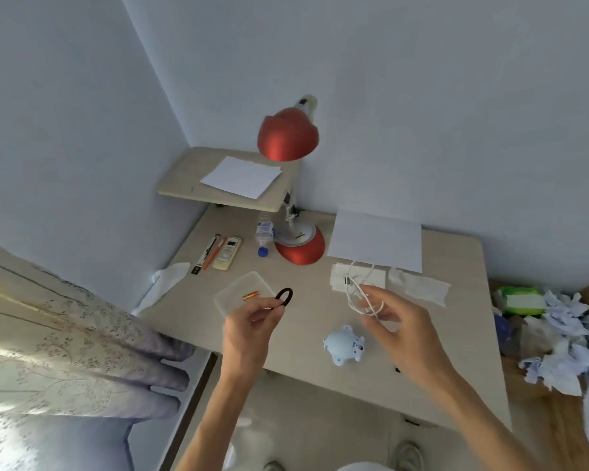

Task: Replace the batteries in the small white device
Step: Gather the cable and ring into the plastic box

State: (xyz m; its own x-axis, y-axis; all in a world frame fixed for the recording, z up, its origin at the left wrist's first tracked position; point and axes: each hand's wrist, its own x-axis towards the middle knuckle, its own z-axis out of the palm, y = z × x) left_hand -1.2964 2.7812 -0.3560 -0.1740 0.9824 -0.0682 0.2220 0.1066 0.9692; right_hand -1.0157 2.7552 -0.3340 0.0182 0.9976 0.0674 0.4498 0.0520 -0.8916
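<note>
We are logging the small white device (343, 345) as lying on the counter (303, 355), near the front edge. It is showing a pale, rounded animal shape with stubby limbs and a small pinkish patch at its right end. One orange-and-gold battery (250, 295) is lying flat inside a clear shallow tray (231, 294), well apart from the device, to its upper left.

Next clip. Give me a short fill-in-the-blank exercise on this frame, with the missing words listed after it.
1. The left hand pinches a ring that is ____ in colour.
2. The right hand holds a looped ____ cable.
3. The small white device lies on the table, touched by ____ hand.
4. The shade of the desk lamp is ____.

Missing words: black; white; neither; red.
</note>
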